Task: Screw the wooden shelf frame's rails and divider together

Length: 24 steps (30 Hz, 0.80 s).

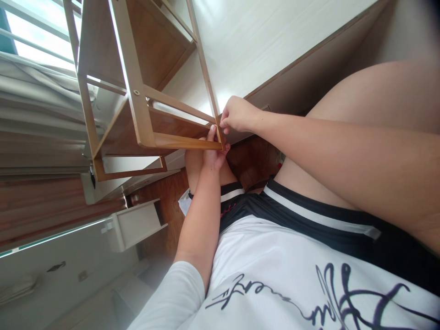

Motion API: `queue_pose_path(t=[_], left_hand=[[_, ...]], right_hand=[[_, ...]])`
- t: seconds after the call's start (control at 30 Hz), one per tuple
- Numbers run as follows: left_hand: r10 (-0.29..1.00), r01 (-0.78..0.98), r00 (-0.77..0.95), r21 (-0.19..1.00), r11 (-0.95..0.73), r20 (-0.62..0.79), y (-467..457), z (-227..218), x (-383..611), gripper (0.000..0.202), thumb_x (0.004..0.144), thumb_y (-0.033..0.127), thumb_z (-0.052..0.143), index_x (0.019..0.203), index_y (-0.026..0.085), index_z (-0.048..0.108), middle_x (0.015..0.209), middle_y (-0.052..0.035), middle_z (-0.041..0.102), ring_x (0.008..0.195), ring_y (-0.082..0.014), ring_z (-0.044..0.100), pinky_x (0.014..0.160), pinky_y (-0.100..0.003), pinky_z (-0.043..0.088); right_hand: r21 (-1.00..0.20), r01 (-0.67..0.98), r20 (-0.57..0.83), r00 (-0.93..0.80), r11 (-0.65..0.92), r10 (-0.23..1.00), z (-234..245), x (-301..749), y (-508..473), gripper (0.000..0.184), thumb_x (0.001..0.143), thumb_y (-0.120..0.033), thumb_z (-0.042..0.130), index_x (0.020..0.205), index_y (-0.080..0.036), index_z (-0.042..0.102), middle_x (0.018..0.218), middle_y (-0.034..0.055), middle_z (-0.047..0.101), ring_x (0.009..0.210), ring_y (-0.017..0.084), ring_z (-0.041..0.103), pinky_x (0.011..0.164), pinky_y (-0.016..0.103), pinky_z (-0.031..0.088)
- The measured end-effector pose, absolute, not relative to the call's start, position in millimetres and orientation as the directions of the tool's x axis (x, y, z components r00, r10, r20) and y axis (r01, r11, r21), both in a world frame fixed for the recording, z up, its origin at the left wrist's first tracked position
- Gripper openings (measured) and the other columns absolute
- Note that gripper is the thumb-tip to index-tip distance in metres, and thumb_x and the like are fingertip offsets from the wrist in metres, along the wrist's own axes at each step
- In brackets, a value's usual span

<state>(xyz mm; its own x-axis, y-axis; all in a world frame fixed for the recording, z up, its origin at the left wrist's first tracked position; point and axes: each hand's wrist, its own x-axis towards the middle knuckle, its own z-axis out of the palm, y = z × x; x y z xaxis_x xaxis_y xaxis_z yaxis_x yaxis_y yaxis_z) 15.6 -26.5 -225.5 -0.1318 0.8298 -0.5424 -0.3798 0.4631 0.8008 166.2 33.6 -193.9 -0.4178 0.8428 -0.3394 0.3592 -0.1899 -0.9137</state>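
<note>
A brown wooden shelf rack (146, 121) with flat panels, rails and posts stands tilted in the upper left of the view. My left hand (216, 156) grips its near corner, with the thumb on the front rail and the fingers around the end of a thin post. Close beside that same post, my right hand (239, 113) is closed with its fingers curled together. Whatever its fingertips hold, if anything, is too small or hidden to make out. A round screw head (136, 92) shows on the wide leg of the rack.
A white tabletop (275, 39) with a brown edge lies behind the rack. Grey curtains (34, 105) and a bright window are at the left. A white drawer-like box (135, 227) is at the lower left, near the reddish wooden floor (172, 192). My bare legs are under the hands.
</note>
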Motion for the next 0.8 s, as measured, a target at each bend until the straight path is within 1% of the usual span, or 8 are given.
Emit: queue_pose_path(t=[0.1,0.23,0.4,0.5,0.63,0.7,0.8], left_hand=[[0.840,-0.370,-0.130,0.811,0.453,-0.527,-26.5,-226.3,14.5,0.018,0.078,0.039,0.068,0.082,0.022,0.064,0.065,0.0020,0.060,0.050,-0.0058,0.047,0.045,-0.020,0.035],[0.836,-0.351,-0.135,0.814,0.462,-0.532,-26.5,-224.4,15.1,0.018,0.080,0.040,0.065,0.084,0.022,0.066,0.064,0.0008,0.061,0.050,-0.0069,0.046,0.046,-0.021,0.034],[0.825,-0.335,-0.159,0.816,0.472,-0.543,-26.4,-221.0,17.6,0.017,0.082,0.039,0.063,0.084,0.022,0.065,0.069,-0.0004,0.064,0.050,-0.0070,0.046,0.046,-0.021,0.034],[0.814,-0.337,-0.150,0.803,0.491,-0.561,-26.5,-218.4,18.9,0.019,0.084,0.040,0.061,0.083,0.022,0.064,0.070,-0.0015,0.064,0.053,-0.0076,0.050,0.045,-0.020,0.033],[0.826,-0.375,-0.075,0.783,0.496,-0.559,-28.0,-216.4,19.6,0.024,0.084,0.041,0.061,0.076,0.019,0.061,0.067,-0.0023,0.061,0.058,-0.0097,0.057,0.044,-0.019,0.033],[0.845,-0.385,-0.047,0.790,0.477,-0.533,-29.4,-217.6,19.8,0.024,0.083,0.041,0.062,0.076,0.019,0.060,0.066,-0.0018,0.059,0.057,-0.0099,0.057,0.044,-0.019,0.033],[0.862,-0.425,-0.061,0.794,0.434,-0.503,-30.5,-222.7,21.1,0.024,0.080,0.040,0.067,0.078,0.017,0.060,0.065,-0.0009,0.058,0.054,-0.0085,0.055,0.044,-0.019,0.034]], right_hand=[[-0.922,0.332,-0.331,-0.415,-0.197,0.848,-197.7,164.4,33.1,0.022,0.078,-0.033,0.074,0.070,-0.012,0.069,0.062,0.0048,0.067,0.065,0.013,0.062,0.065,0.021,0.047],[-0.929,0.311,-0.321,-0.415,-0.199,0.851,-204.7,161.7,33.9,0.026,0.082,-0.034,0.070,0.070,-0.011,0.068,0.060,0.0049,0.065,0.061,0.012,0.058,0.068,0.023,0.047],[-0.938,0.313,-0.287,-0.453,-0.151,0.844,-210.1,158.3,32.5,0.027,0.086,-0.037,0.065,0.074,-0.013,0.067,0.056,0.0028,0.061,0.058,0.011,0.054,0.071,0.024,0.047],[-0.935,0.309,-0.308,-0.467,-0.173,0.829,-210.6,154.2,28.9,0.034,0.092,-0.041,0.056,0.073,-0.014,0.065,0.053,0.0027,0.058,0.052,0.011,0.052,0.068,0.024,0.046],[-0.930,0.289,-0.349,-0.490,-0.229,0.799,-210.7,149.2,24.9,0.044,0.097,-0.045,0.044,0.070,-0.015,0.060,0.051,0.0032,0.057,0.047,0.011,0.050,0.061,0.024,0.045],[-0.929,0.305,-0.343,-0.505,-0.209,0.792,-211.7,149.4,24.3,0.046,0.098,-0.045,0.040,0.068,-0.016,0.058,0.052,0.0035,0.057,0.047,0.012,0.049,0.060,0.025,0.045],[-0.925,0.363,-0.307,-0.537,-0.114,0.786,-213.6,153.7,26.1,0.047,0.099,-0.042,0.035,0.067,-0.016,0.057,0.055,0.0049,0.060,0.049,0.013,0.051,0.062,0.027,0.045]])
